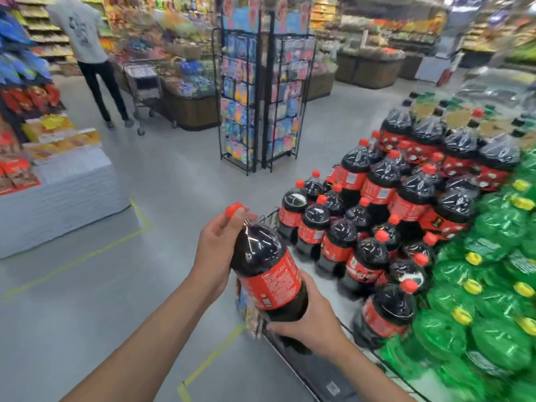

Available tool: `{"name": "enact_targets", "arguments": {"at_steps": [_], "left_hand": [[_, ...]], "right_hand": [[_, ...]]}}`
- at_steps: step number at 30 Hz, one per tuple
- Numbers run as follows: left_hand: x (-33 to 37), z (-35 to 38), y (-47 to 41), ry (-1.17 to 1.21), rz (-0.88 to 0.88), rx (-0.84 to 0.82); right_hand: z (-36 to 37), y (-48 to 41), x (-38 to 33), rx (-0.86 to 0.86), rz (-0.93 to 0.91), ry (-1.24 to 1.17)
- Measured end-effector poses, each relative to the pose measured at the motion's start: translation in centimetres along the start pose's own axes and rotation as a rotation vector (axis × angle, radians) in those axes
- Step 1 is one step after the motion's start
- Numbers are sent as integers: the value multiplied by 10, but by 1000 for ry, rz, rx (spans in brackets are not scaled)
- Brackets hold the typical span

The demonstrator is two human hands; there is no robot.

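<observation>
Your left hand (216, 245) grips neck of cola bottle (268, 271) below red cap (233, 209); your right hand (309, 320) cups its base. Bottle tilted, near, just left of stacked cola display (374, 227).

Cola bottle (266, 265): base hidden by right hand (311, 322); label print illegible.
Green bottles (493, 285): blurred, cut by right edge.
Wire rack (261, 97): contents blurred beyond identifying.
Shopper (84, 33): head cropped.

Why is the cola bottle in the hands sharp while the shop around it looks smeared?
Head view: the cola bottle, gripped by left hand and right hand, is sharp, with glare streaks on its shoulder; the green bottles and far shelves smear, likely motion blur.
</observation>
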State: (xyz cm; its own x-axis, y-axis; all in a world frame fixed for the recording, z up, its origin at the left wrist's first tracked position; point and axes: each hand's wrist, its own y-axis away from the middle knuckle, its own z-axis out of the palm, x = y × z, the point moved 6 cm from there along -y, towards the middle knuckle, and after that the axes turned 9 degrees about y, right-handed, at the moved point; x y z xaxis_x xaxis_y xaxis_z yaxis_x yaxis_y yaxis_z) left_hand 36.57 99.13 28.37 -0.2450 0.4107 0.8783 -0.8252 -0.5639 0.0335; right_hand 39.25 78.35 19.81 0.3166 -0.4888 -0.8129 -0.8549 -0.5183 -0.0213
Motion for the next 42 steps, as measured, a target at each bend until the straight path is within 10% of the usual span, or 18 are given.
{"name": "enact_targets", "arguments": {"at_steps": [19,42], "left_hand": [[-96,220,-99,-276,-85,-743],[-254,231,-121,-564,-115,-1235]], "right_hand": [[-88,-54,123,501,343,-156],[-63,-65,176,824,756,127]]}}
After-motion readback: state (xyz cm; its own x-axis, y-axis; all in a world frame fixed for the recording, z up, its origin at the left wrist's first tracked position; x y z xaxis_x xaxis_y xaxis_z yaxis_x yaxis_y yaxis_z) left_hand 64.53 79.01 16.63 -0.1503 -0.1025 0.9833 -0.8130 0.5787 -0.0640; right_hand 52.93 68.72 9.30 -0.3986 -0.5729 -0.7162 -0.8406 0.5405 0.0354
